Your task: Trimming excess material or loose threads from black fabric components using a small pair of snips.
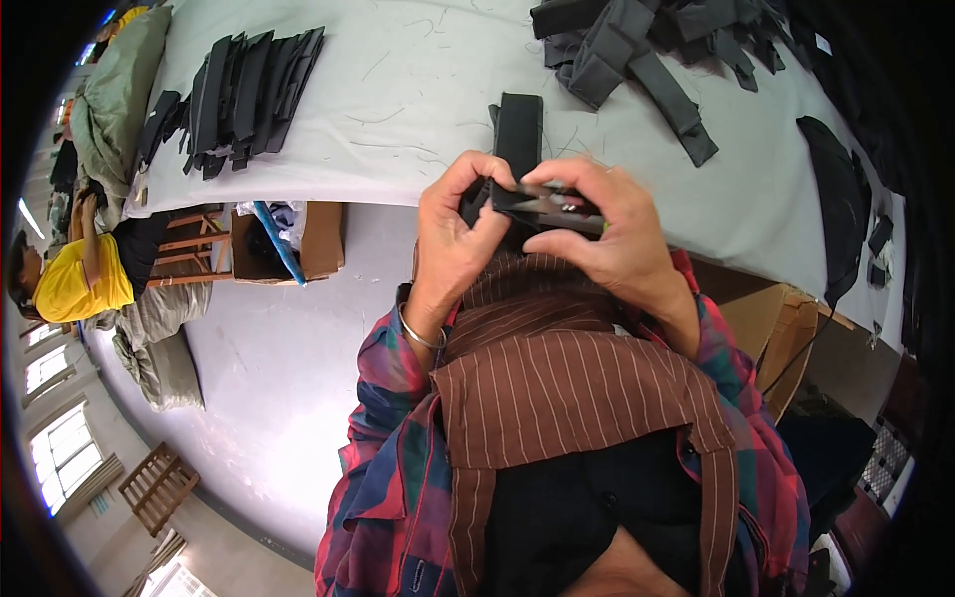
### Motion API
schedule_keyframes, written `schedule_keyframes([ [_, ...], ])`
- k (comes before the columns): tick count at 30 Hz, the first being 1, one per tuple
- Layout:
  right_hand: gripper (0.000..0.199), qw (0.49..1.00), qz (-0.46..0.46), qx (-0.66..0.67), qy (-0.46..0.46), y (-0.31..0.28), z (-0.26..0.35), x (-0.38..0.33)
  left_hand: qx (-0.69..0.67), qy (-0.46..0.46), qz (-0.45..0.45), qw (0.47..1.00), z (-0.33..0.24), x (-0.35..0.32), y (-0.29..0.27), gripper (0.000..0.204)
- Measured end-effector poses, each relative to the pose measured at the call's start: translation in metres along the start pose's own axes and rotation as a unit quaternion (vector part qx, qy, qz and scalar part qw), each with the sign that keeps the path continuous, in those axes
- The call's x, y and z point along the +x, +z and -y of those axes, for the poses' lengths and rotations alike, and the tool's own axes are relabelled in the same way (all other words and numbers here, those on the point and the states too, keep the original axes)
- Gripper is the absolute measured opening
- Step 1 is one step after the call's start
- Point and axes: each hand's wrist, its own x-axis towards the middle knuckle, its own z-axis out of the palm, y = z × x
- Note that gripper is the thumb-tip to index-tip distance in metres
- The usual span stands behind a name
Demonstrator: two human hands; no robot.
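Note:
My left hand grips the near end of a black fabric strap piece that lies partly on the white table and hangs over its edge. My right hand holds small metal thread snips with a green handle, blades pointing left at the strap end between both hands. The two hands are close together just off the table's near edge, above my brown striped cloth and plaid sleeves.
A row of stacked black strap pieces lies at the table's left; a loose heap of grey-black straps at the back right. A black bag sits right. A cardboard box stands under the table. A person in yellow sits far left.

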Motion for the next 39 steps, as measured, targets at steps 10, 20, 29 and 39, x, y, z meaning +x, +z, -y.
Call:
schedule_keyframes([
  [10, 0.021, 0.987, -0.034, 0.152, 0.038, 0.007, -0.020, -0.013, -0.083, -0.062, -0.043, 0.994, 0.016, -0.008, 0.006, 0.014],
  [20, 0.039, 0.990, 0.012, -0.028, -0.141, 0.007, -0.032, -0.026, -0.072, -0.141, -0.025, 0.987, 0.014, -0.007, 0.013, 0.014],
  [29, 0.030, 0.996, 0.081, -0.008, -0.039, -0.003, -0.024, -0.019, -0.169, -0.180, -0.014, 0.969, 0.030, -0.012, 0.002, 0.020],
  [39, 0.019, 0.997, 0.027, -0.064, -0.020, 0.010, -0.037, -0.002, -0.134, -0.163, -0.045, 0.976, 0.032, -0.009, 0.011, 0.016],
])
